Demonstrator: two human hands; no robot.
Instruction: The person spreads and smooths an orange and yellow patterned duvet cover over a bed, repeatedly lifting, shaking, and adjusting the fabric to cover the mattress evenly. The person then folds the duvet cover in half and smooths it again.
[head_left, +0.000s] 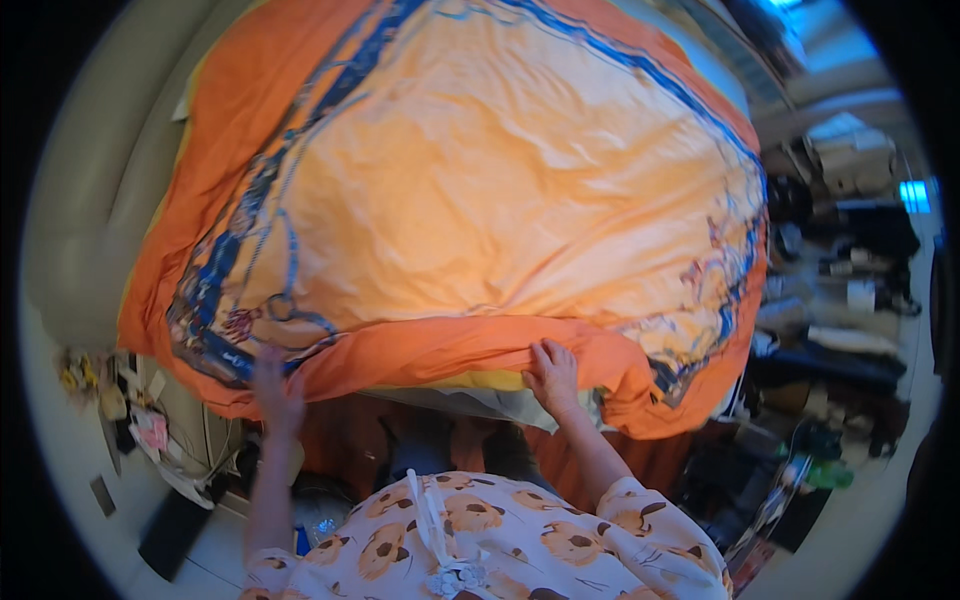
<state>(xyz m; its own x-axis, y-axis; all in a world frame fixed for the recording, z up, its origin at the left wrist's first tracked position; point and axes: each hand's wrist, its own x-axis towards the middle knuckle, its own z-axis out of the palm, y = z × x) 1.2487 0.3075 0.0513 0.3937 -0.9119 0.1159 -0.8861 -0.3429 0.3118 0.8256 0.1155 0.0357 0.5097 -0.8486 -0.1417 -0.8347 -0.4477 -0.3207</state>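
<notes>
A large bedspread (465, 210) lies spread in front of me. It has a pale orange middle, a blue patterned band and a deeper orange border, with wrinkles across it. Along the near side the orange border (420, 349) is turned up over the pale middle, and a strip of yellow underside shows below it. My right hand (555, 375) has its bent fingers on this fold, gripping the cloth. Motion blurs my left hand (277, 394), which is over the near left corner of the border; whether it holds cloth is unclear.
A beige padded headboard or sofa back (90, 195) runs along the left. Clothes and other items (840, 300) crowd the right side. Small items (146, 424) sit on a surface at the lower left. Reddish wood flooring (337, 435) shows below the bedspread.
</notes>
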